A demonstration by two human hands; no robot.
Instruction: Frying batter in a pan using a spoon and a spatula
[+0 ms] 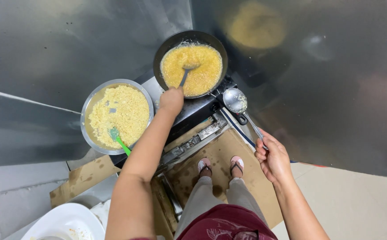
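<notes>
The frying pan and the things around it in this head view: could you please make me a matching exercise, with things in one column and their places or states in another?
Things:
1. frying pan
2. steel bowl
3. skimmer ladle
4. green spatula

Places or states:
A. held by its handle in the right hand
B. lying in the yellow crumbly food of the bowl
C. on the stove, being stirred by the left hand
D. left of the stove, full of yellow crumbly food

Pairs: 1-C, 2-D, 3-A, 4-B
</notes>
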